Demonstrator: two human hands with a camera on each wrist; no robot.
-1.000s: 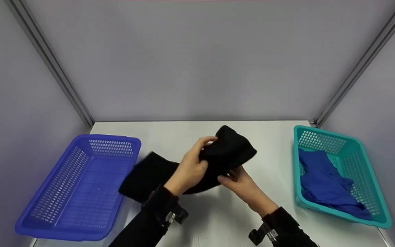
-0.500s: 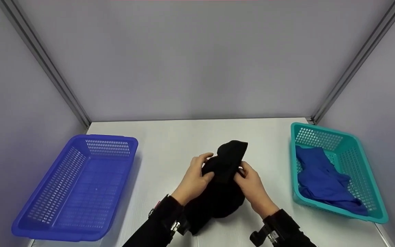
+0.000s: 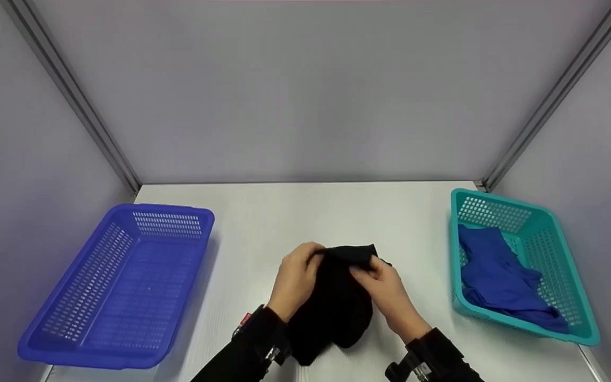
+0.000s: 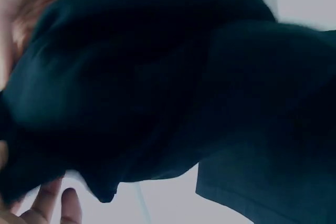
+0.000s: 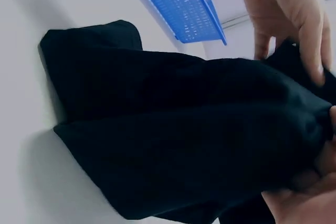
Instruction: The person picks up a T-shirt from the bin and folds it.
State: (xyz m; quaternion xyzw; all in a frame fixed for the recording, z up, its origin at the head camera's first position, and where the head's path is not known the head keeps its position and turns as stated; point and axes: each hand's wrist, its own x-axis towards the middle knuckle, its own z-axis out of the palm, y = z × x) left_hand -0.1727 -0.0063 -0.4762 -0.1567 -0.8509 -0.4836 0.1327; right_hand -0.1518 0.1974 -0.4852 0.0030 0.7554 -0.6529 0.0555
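Note:
A black garment (image 3: 332, 302) hangs bunched between the two hands at the middle front, over the white table. In the head view, my left hand (image 3: 294, 278) pinches its top edge on the left, while the thumb and fingers of my right hand (image 3: 387, 292) grip the same edge on the right. Seen from the right wrist, the dark cloth (image 5: 173, 124) droops in two broad flaps toward the table. From the left wrist, the cloth (image 4: 147, 87) fills most of the picture and covers part of the hands. Its exact kind does not show.
A purple-blue plastic basket (image 3: 170, 347) with nothing in it stands on the left. On the right is a teal basket (image 3: 570, 265) holding a crumpled blue garment (image 3: 502, 281). Grey panels (image 3: 305, 95) enclose the white table (image 3: 263, 212) at back and sides.
The black garment has swung in from the left and now hangs below the hands. Its top part has folded down, and both hands have come lower, toward the person.

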